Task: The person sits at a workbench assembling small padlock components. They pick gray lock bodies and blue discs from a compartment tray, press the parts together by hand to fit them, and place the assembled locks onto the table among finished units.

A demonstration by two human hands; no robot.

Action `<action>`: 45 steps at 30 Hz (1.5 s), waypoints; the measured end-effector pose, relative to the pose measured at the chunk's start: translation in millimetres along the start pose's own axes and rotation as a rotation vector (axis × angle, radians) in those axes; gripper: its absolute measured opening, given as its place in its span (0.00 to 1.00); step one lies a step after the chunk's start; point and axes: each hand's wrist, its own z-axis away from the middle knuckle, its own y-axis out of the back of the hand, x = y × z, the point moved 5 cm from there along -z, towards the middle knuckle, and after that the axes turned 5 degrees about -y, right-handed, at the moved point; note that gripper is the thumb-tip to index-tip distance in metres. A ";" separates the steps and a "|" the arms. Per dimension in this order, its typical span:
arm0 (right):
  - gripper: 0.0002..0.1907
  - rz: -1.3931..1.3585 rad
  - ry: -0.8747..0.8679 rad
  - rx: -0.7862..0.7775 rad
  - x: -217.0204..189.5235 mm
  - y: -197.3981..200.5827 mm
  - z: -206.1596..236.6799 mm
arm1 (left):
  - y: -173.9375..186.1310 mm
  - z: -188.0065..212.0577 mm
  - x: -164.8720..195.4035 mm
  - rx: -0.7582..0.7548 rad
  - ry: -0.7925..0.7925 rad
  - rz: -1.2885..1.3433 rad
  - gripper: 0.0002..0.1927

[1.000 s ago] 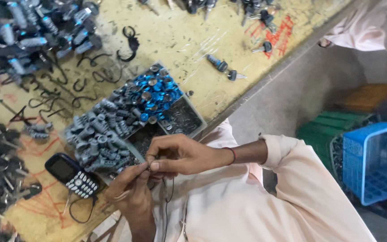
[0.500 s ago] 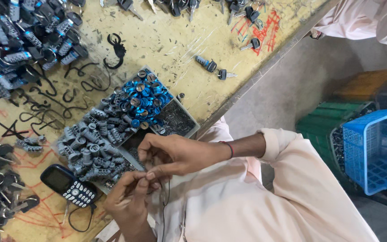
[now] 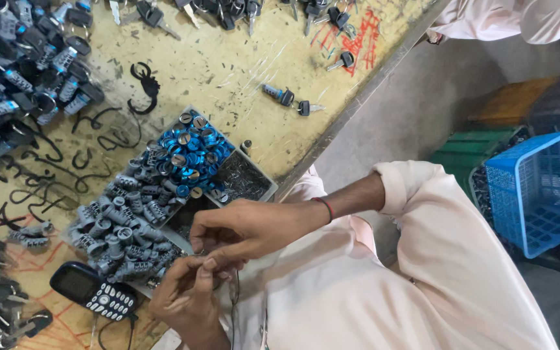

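My right hand (image 3: 247,228), with a red band at the wrist, meets my left hand (image 3: 186,301) just off the table's near edge, above my pale shirt. Both pinch a small metal part (image 3: 210,260) between their fingertips; it is too small to make out. A thin dark cord (image 3: 235,291) hangs below the hands. Right beside them stands a divided tray (image 3: 262,189) holding blue ring parts (image 3: 189,152), grey ribbed cylinders (image 3: 121,223) and small dark pins (image 3: 241,176).
A dark keypad phone (image 3: 92,293) lies left of my left hand. Piles of black-headed keys (image 3: 24,71) cover the yellow table's (image 3: 228,65) left and far edges. A blue plastic basket (image 3: 542,188) stands on the floor at right. Another person's pale sleeve (image 3: 507,19) shows top right.
My hands have stayed pinched together at the table edge, the fingers shifting slightly on the small part. The view has drifted, so the tray and phone sit a little differently in frame.
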 end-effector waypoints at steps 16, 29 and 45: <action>0.06 1.350 0.056 0.132 -57.5 45.6 10.2 | -6.0 -18.4 7.7 -0.160 -0.069 0.062 0.05; 0.07 1.544 -0.098 0.231 -8.4 43.2 2.1 | -7.3 -30.3 -0.4 -0.207 0.004 0.138 0.06; 0.10 0.594 0.225 0.435 -8.2 -9.2 2.9 | -21.6 -12.9 -1.2 -0.161 0.165 0.377 0.10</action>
